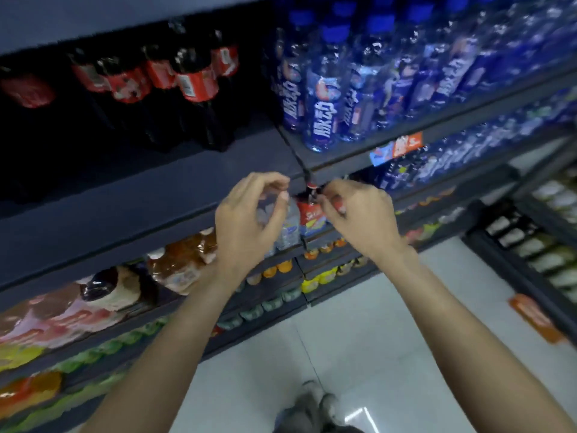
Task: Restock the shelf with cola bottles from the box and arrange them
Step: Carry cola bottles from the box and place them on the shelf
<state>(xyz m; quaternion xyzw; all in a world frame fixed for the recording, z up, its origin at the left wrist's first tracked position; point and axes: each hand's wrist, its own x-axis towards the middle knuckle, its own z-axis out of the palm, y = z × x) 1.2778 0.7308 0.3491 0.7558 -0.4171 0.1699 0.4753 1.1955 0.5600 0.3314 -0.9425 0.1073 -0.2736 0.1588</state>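
Forearms reach up from the bottom of the frame toward mid-picture, over pale floor tiles. Both hands look empty: the left hand [246, 214] is cupped with its fingers [282, 195] curled and apart, and the right hand [356, 214] has its fingers bent loosely, clamped on nothing that I can make out through the blur. Beyond them, the shelf [150, 195] is bare at its front, and the cola bottles [175, 85] stand at its back, upper left. The box is out of view. Judging by this, the step is between bottles: next calls for fetching another from the box and setting it in the bare front row.
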